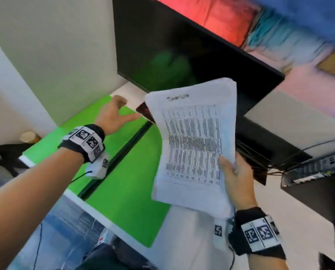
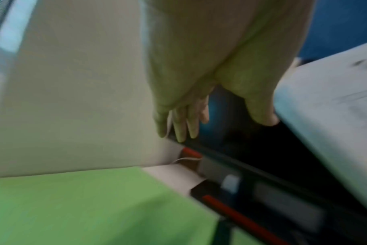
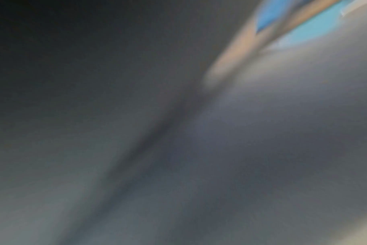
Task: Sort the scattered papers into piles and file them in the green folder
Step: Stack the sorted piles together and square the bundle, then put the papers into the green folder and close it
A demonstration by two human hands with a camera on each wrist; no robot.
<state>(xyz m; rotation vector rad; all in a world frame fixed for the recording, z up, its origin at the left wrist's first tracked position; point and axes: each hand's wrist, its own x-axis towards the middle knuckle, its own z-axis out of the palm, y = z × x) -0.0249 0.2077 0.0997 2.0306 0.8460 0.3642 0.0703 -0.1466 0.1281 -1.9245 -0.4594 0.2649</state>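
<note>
Over the open green folder (image 1: pixel 123 184): filing step, your right hand (image 1: pixel 233 178) grips the paper stack (image 1: pixel 194 145).
Left hand (image 1: pixel 112 115) empty, fingers spread; next, lay the stack flat inside.

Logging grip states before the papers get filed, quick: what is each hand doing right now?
Left hand: open, fingers spread above the green folder, holding nothing.
Right hand: grips the stack of papers at its lower edge.
</note>
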